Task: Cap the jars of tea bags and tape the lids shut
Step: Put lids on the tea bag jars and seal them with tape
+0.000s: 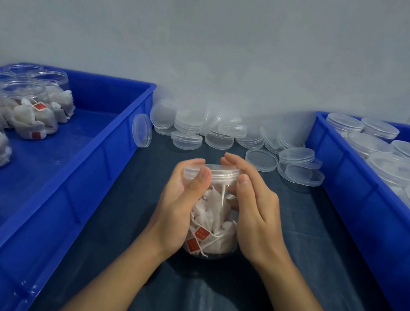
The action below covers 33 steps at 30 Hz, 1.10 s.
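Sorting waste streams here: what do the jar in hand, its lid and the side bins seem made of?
Jar: clear glossy plastic, probably; the tea bags show through it. Lid: clear, slightly cloudy plastic with a ribbed rim. Left bin and right bin: opaque blue moulded plastic, smooth with a soft sheen.

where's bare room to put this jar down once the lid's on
Bare cloth lies beside the jar, between the hands and the right bin, and again near the left bin. That bin's floor is bare by its right wall. Crowded: loose lids at the wall and the right bin's capped jars.
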Each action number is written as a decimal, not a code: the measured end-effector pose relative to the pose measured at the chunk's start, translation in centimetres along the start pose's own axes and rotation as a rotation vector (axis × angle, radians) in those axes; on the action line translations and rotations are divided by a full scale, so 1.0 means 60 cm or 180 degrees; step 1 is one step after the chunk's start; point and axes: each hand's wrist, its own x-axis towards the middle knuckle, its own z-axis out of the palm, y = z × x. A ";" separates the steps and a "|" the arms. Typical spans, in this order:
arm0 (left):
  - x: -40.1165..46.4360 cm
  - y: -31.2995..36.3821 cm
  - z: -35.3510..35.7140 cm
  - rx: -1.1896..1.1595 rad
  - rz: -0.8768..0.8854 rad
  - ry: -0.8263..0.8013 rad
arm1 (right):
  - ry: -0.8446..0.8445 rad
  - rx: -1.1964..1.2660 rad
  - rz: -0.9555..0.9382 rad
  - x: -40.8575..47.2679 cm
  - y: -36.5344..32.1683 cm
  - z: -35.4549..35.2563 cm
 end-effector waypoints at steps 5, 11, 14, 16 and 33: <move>0.000 0.000 -0.001 0.0062 0.0016 -0.0017 | -0.0009 0.0171 0.0015 -0.004 -0.007 0.002; -0.001 0.001 -0.001 0.0054 -0.0006 -0.0031 | -0.0022 0.0127 -0.0080 -0.006 -0.016 0.005; -0.001 0.001 0.000 0.0031 -0.0016 -0.0050 | 0.0006 0.0181 -0.0103 -0.005 -0.017 0.006; -0.001 0.001 0.000 0.0027 -0.0011 -0.0041 | 0.0018 0.0205 -0.0090 -0.005 -0.017 0.005; -0.002 0.006 -0.002 0.0207 0.0008 -0.0099 | -0.0066 0.0124 -0.0139 -0.005 -0.015 0.000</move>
